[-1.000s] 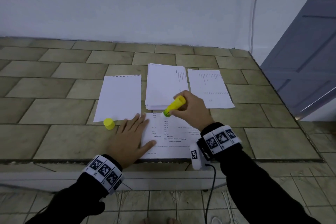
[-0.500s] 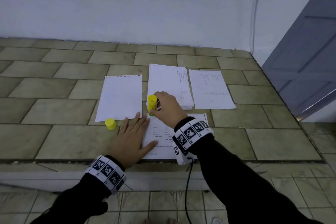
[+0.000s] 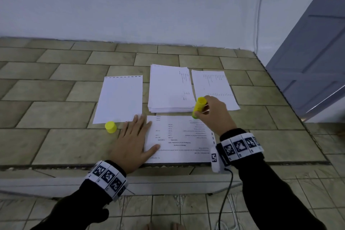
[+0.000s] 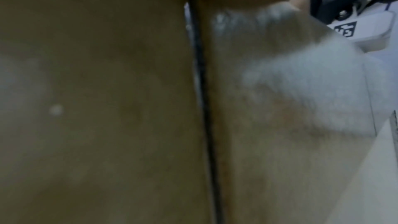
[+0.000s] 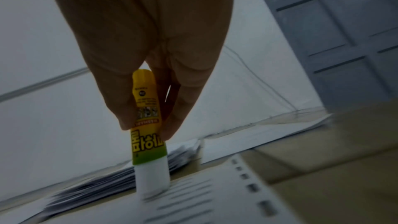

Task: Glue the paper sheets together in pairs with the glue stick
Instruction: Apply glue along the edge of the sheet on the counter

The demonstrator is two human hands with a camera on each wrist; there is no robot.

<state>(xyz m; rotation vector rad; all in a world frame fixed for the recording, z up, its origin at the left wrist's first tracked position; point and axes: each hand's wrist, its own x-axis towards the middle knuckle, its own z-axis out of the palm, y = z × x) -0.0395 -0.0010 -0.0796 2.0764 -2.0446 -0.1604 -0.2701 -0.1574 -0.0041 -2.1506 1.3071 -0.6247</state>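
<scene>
From my feed, taking the printed sheet as anchor: the yellow cap stands off its left side, my left hand lies flat, fingers straight, on its left edge, and my right hand pinches the glue stick, tip down on its far right corner.
</scene>
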